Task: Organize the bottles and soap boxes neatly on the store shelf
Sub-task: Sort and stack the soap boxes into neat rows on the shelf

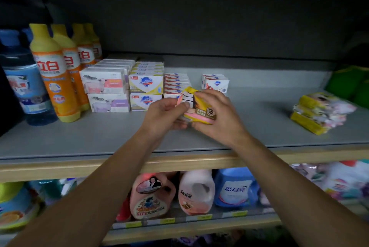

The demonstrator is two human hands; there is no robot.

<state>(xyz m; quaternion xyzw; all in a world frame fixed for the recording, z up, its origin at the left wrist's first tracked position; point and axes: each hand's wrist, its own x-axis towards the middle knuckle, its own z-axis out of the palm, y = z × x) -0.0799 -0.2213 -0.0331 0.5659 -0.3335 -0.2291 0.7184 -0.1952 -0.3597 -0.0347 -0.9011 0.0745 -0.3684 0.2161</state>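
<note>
While both hands meet above the middle of the grey shelf (99, 138), they hold a yellow and pink soap pack (199, 109) between them, lifted clear of the shelf surface. The left hand (165, 114) curls its fingers under the pack's left end, thumb pressed on top near a pink flap. The right hand (217, 114) wraps over the pack's right side, fingers bent across its top edge.

Just behind the hands stand red and white soap boxes (176, 83) in a stacked row, and a separate red and white box (215, 83) sits a little to their right, tilted. Left of these are yellow-trimmed shield-logo soap boxes (146, 86), two layers high, then white sheep-print soap boxes (105, 90), also stacked. Further left stand orange dish-soap bottles (54, 74) with yellow caps, lined front to back, and a blue bottle (26, 84) at the far left edge. Well apart on the right lies a loose pile of yellow soap packs (321, 112), slightly askew, with green packaging (349, 82) behind it.

On the lower shelf sit pink detergent jugs (151, 196) and a blue jug (233, 188).
</note>
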